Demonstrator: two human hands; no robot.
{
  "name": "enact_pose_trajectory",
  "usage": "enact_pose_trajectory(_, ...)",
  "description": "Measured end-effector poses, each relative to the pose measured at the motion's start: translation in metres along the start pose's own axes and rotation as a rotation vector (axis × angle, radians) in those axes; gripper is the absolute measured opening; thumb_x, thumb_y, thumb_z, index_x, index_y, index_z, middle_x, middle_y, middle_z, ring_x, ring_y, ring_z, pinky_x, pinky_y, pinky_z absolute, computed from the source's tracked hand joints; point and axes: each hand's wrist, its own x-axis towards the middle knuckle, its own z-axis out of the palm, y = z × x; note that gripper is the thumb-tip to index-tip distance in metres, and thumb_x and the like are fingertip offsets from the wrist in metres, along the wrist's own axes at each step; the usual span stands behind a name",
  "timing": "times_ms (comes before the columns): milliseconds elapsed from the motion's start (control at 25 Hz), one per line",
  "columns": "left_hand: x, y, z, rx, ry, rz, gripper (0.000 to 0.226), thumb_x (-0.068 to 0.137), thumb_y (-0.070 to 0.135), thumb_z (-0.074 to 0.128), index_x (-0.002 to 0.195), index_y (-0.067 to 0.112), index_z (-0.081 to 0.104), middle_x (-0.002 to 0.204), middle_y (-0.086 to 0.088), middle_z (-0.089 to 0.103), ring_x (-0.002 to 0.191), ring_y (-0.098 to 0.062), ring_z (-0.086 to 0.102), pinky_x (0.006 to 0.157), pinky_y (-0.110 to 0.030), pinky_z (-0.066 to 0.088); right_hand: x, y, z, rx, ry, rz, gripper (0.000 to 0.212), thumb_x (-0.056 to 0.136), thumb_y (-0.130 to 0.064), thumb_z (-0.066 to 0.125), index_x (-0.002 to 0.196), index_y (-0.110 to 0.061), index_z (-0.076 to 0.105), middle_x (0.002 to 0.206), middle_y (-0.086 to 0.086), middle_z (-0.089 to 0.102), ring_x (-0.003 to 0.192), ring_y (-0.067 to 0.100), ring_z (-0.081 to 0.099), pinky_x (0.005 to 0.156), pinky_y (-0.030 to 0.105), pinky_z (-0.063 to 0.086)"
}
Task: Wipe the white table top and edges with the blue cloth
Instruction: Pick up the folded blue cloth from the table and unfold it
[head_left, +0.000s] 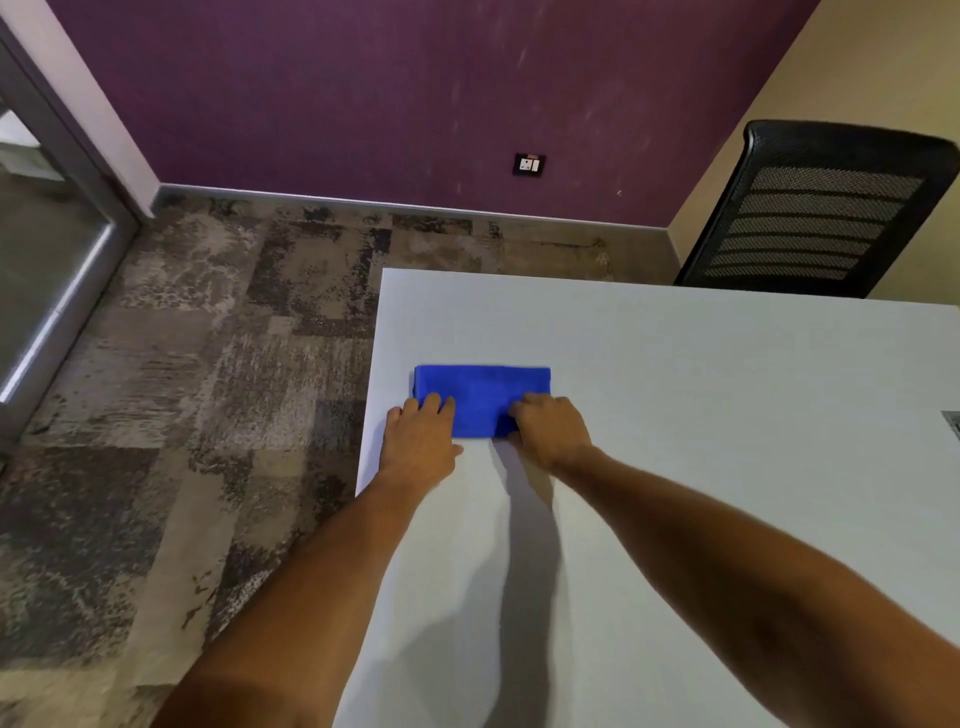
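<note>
A folded blue cloth (483, 389) lies flat on the white table (701, 374), close to the table's left edge and far corner. My left hand (421, 441) rests on the cloth's near left corner, fingers spread flat over it. My right hand (550, 428) presses on the cloth's near right part, its fingers curled onto the fabric. Both hands cover the cloth's near edge.
A black mesh office chair (821, 218) stands behind the table's far edge at the right. Patterned carpet (208, 364) lies left of the table. A purple wall with a socket (529, 164) is beyond. A small grey fitting (953, 423) sits at the table's right.
</note>
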Motion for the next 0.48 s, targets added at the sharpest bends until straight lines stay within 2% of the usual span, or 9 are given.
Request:
enact_pose_trajectory(120, -0.026, 0.01, 0.006, 0.043, 0.01, 0.027, 0.032, 0.098, 0.019, 0.052, 0.13, 0.017, 0.055, 0.121, -0.004, 0.061, 0.107, -0.025, 0.058, 0.088, -0.035, 0.04, -0.043, -0.007, 0.022, 0.036, 0.062, 0.05, 0.025, 0.101, -0.023, 0.053, 0.118, -0.021, 0.072, 0.114, 0.001, 0.068, 0.109, 0.025, 0.062, 0.095, 0.037, 0.043)
enact_pose_trajectory(200, -0.042, 0.017, 0.0, 0.031, 0.01, 0.02, 0.022, 0.097, 0.008, 0.047, 0.106, 0.018, 0.065, 0.107, -0.002, 0.065, 0.1, -0.024, 0.059, 0.081, -0.031, 0.035, -0.065, -0.008, 0.027, 0.034, 0.084, 0.032, 0.025, 0.101, -0.024, 0.051, 0.113, -0.023, 0.073, 0.11, -0.001, 0.068, 0.106, 0.024, 0.062, 0.094, 0.038, 0.04)
enact_pose_trajectory(360, -0.079, 0.028, -0.026, -0.022, 0.036, -0.032, 0.024, 0.095, 0.009, 0.051, 0.077, 0.02, 0.061, 0.082, -0.001, 0.059, 0.087, -0.022, 0.052, 0.072, -0.028, 0.027, -0.096, -0.004, -0.002, 0.094, 0.164, 0.017, 0.025, 0.101, -0.025, 0.048, 0.112, -0.019, 0.071, 0.112, 0.001, 0.067, 0.11, 0.027, 0.061, 0.093, 0.04, 0.038)
enact_pose_trajectory(440, -0.094, 0.031, -0.041, -0.129, 0.047, -0.074, 0.024, 0.094, 0.015, 0.055, 0.071, 0.017, 0.06, 0.075, -0.001, 0.057, 0.08, -0.022, 0.048, 0.068, -0.03, 0.033, -0.115, -0.003, -0.018, 0.167, 0.21, 0.015, 0.026, 0.102, -0.024, 0.047, 0.117, -0.017, 0.066, 0.115, 0.002, 0.067, 0.11, 0.028, 0.061, 0.096, 0.041, 0.041)
enact_pose_trajectory(480, -0.104, 0.034, -0.053, -0.198, 0.054, -0.095, 0.022, 0.093, 0.018, 0.057, 0.073, 0.014, 0.066, 0.074, -0.002, 0.061, 0.079, -0.023, 0.052, 0.067, -0.033, 0.039, -0.129, -0.002, -0.027, 0.204, 0.223, -0.001, 0.025, 0.103, -0.024, 0.046, 0.119, -0.017, 0.064, 0.116, 0.003, 0.067, 0.108, 0.028, 0.061, 0.097, 0.042, 0.041)
